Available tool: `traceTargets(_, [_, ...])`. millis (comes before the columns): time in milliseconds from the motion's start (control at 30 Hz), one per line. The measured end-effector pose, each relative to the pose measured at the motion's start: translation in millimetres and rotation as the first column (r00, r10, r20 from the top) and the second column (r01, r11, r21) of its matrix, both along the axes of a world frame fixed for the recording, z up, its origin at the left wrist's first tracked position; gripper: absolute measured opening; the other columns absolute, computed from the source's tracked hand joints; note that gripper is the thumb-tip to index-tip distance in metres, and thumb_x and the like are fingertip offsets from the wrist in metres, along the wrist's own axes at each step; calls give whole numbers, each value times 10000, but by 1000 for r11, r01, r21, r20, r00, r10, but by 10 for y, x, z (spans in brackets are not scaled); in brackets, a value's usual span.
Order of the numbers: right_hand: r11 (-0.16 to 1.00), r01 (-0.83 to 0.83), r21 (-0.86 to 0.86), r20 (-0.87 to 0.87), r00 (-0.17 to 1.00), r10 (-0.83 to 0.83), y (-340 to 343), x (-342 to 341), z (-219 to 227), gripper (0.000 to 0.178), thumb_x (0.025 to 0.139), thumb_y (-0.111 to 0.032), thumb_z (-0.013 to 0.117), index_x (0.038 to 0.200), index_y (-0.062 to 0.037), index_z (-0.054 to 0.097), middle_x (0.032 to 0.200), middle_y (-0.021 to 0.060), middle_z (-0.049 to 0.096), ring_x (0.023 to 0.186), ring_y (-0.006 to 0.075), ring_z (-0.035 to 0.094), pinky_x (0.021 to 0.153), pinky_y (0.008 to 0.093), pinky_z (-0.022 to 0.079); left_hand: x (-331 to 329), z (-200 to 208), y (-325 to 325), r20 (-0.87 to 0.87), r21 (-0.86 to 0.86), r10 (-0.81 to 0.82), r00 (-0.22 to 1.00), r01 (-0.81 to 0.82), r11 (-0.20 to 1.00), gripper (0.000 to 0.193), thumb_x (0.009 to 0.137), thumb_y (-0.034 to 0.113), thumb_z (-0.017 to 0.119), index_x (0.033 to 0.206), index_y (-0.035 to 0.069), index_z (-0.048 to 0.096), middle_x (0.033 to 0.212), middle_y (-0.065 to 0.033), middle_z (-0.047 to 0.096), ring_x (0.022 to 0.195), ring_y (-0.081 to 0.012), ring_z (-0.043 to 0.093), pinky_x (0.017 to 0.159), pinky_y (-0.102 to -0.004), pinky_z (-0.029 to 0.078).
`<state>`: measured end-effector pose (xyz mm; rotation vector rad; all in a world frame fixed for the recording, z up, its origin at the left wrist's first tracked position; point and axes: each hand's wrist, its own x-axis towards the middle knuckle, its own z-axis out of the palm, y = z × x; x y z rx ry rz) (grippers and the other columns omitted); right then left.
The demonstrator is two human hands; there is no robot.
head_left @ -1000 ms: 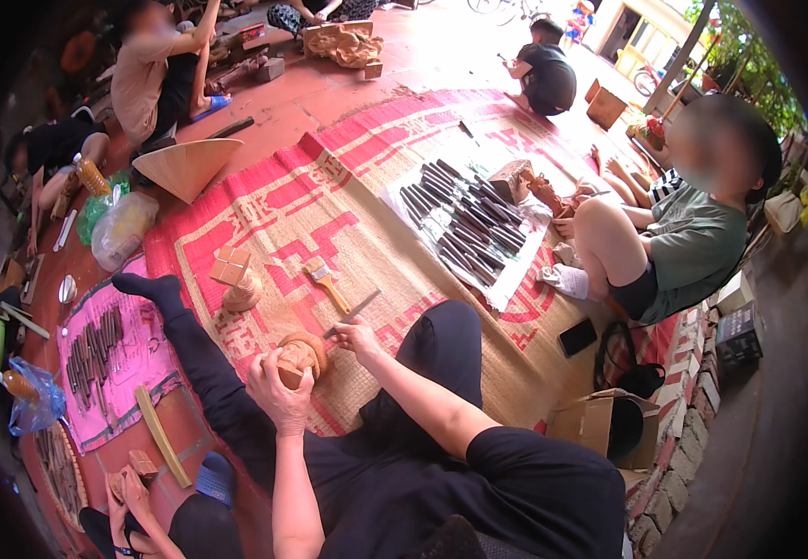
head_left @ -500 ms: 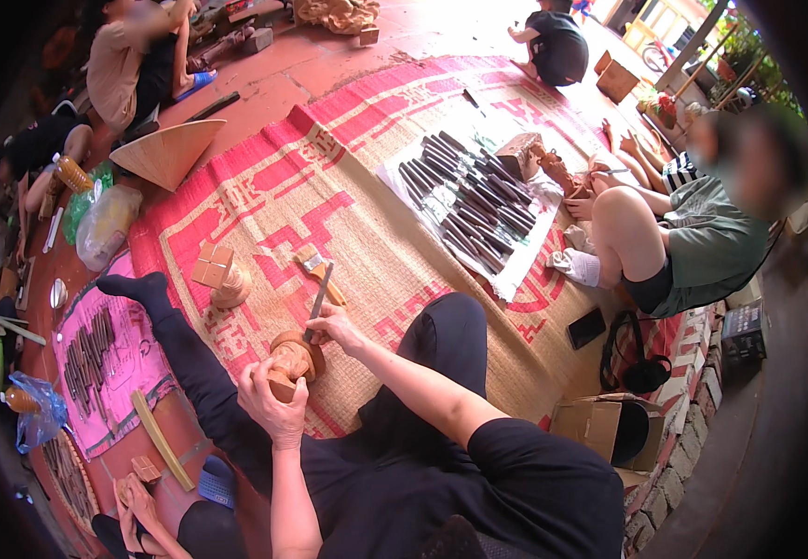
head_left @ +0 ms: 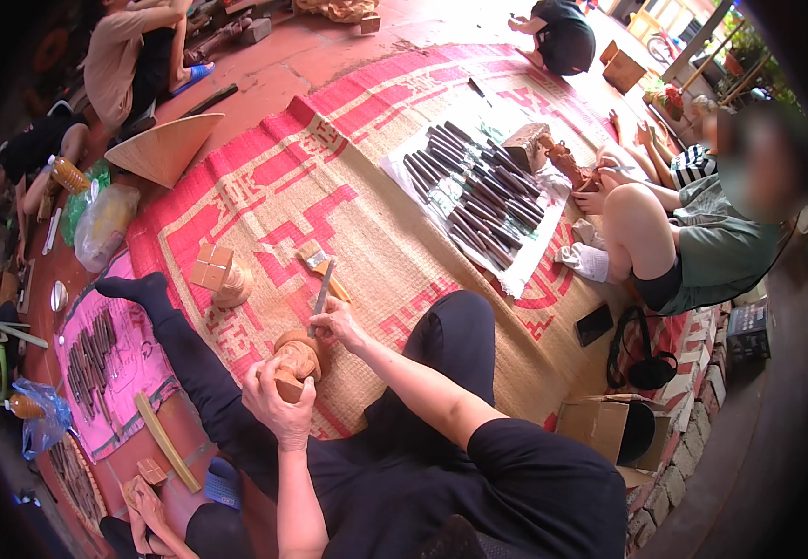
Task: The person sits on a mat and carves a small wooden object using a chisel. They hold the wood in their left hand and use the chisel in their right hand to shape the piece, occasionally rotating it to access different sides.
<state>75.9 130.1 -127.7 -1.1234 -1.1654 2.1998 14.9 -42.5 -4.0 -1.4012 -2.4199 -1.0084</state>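
My left hand (head_left: 276,402) is closed round the near, square end of a carved wooden piece (head_left: 298,358) with a rounded, turned body, tilted between my legs. In my right hand (head_left: 339,322) is a slim flat grey file (head_left: 324,288), pinched near its lower end. That lower end meets or nearly meets the far side of the wood; contact is hard to make out. Beyond it lies a flat brush (head_left: 317,262) with a wooden handle. A similar wooden piece with a square top (head_left: 225,277) stands on the woven mat (head_left: 404,224) to the left.
Many dark-handled carving tools (head_left: 478,191) lie on a white cloth ahead to the right. More tools (head_left: 93,354) rest on a pink sheet at left. A co-worker (head_left: 702,233) sits at right; another's hands (head_left: 146,503) show lower left. A phone (head_left: 595,325) and cardboard box (head_left: 599,424) are right.
The view has shifted slightly. Both hands keep their grips, and the file and wooden piece have barely moved. The co-worker at the right has shifted a little.
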Motion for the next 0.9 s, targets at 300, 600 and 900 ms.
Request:
traceTargets(300, [996, -64, 68, -87, 994, 70, -38, -59, -18, 125, 775, -59, 659, 814, -60, 541, 682, 25, 599, 551, 104, 580, 510, 210, 457, -1, 17, -16, 26, -10, 6, 1000, -5, 1000, 558, 601, 255, 723, 1103, 120, 519, 1103, -104, 491, 1050, -310, 489, 886, -449, 369])
traceTargets(600, [987, 110, 115, -81, 992, -101, 25, -4, -20, 141, 763, -81, 666, 767, -75, 525, 631, 27, 593, 522, 106, 578, 437, 220, 429, -7, -14, -25, 15, 9, -15, 1000, 15, 1000, 562, 596, 238, 726, 1105, 117, 522, 1104, -106, 490, 1054, -306, 490, 890, -447, 370])
traceTargets(900, [974, 210, 84, -11, 978, -210, 84, 36, -112, 151, 751, -52, 656, 745, -65, 505, 623, 36, 579, 501, 116, 580, 439, 217, 456, 6, -9, -63, 21, 15, -21, 1000, 21, 1000, 551, 599, 228, 719, 1100, 111, 523, 1106, -111, 486, 1061, -309, 489, 899, -446, 371])
